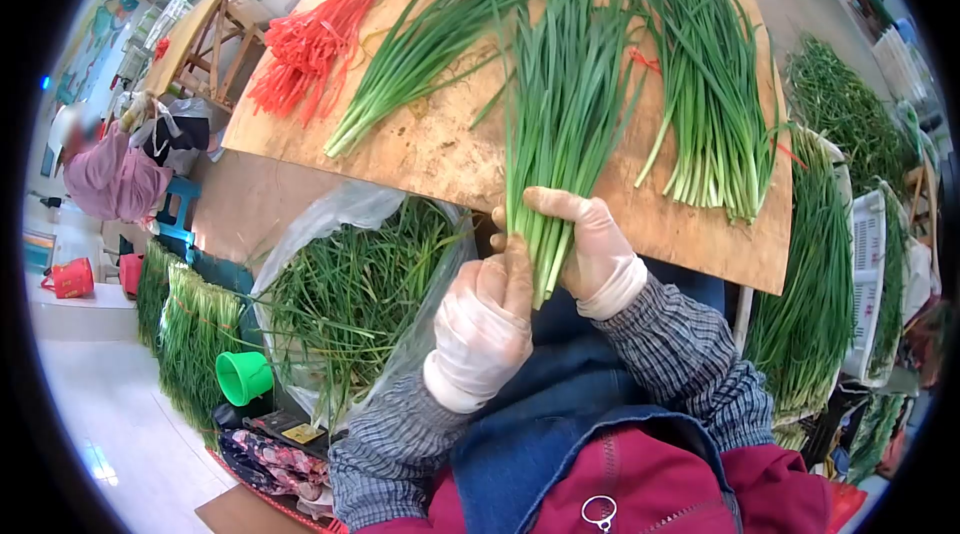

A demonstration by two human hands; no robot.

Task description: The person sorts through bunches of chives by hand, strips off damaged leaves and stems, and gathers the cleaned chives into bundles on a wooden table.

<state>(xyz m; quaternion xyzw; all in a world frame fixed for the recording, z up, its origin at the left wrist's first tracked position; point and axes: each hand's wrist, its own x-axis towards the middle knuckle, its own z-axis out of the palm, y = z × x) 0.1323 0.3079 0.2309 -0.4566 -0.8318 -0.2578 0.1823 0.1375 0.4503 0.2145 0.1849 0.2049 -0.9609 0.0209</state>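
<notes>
A bunch of garlic chives point(560, 84) is held over the near edge of the wooden board, leaves pointing away and pale stalk ends toward me. My right hand point(600, 249), in a thin whitish glove, wraps round the stalks from the right with its thumb across the top. My left hand point(485, 324), gloved too, has its fingers closed at the left side of the stalk ends. To the left on the board lies a loose, smaller pile of chives point(420, 59). A thicker pile of chives point(712, 104) lies to the right, with a red tie beside it.
Red ties point(325, 34) lie bundled on the wooden board point(450, 149). Below left stands a plastic-lined container point(290, 234) of loose green leaves, with a green bucket point(243, 377) beside it. Chive bundles stand at both sides. Another person point(115, 169) sits far left.
</notes>
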